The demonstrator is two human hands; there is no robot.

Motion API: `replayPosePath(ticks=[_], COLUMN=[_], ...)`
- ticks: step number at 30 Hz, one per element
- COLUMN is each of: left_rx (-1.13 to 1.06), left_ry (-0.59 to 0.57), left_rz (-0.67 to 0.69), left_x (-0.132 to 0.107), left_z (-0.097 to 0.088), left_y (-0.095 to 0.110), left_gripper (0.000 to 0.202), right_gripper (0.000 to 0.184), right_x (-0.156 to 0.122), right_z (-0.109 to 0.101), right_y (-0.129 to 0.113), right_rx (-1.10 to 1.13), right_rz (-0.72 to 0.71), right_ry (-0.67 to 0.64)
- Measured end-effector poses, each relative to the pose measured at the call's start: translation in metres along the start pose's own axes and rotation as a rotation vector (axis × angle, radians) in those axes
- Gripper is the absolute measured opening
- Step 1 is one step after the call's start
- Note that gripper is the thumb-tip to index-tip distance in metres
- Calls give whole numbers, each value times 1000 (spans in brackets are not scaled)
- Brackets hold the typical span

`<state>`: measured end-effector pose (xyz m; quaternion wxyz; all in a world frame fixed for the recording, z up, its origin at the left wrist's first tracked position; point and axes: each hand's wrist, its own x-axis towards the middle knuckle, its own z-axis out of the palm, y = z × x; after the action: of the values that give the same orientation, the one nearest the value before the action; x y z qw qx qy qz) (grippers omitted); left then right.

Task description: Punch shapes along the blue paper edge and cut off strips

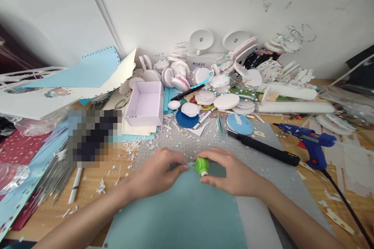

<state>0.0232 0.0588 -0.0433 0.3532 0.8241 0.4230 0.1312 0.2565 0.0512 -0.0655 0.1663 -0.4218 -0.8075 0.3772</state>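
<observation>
A blue-green sheet [175, 218] lies in front of me, with its far edge between my hands. My left hand [159, 173] pinches that edge between thumb and fingertips. On the edge sits a small bright green craft punch [201, 164] with a whitish end facing me. My right hand [230, 169] grips the punch, thumb on the near side and fingers on the far side. Part of the punch's jaw is hidden by the sheet. Beneath lies a grey cutting mat [152, 146] strewn with paper scraps.
Right of my hands are a black-handled cutter [263, 148] and a blue glue gun [309, 140] with a trailing cord. Behind stand a pale lilac box [146, 103] and piled white discs [226, 101]. Thin wires [48, 181] and a white marker [75, 184] lie left.
</observation>
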Motion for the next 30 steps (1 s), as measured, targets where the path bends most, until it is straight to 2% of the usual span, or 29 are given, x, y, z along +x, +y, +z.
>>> replayPosePath(ticks=[9,17,26,30], left_rx=[47,64,69,52], left_ry=[19,18,14,16], left_rz=[25,39,30,17], left_x=[0,0,2,1], left_z=[1,1,1,2], left_y=[-1,-1,0,-1], left_gripper=[18,18,18,18], right_gripper=[40,38,17,15], right_x=[3,2,5,6], right_z=[0,3,11,13], right_y=[-3,-3,-8,-9], right_rx=[75,97,-41,-57], right_rz=[102,96,-69,-119], right_ry=[-52,-29,98,155])
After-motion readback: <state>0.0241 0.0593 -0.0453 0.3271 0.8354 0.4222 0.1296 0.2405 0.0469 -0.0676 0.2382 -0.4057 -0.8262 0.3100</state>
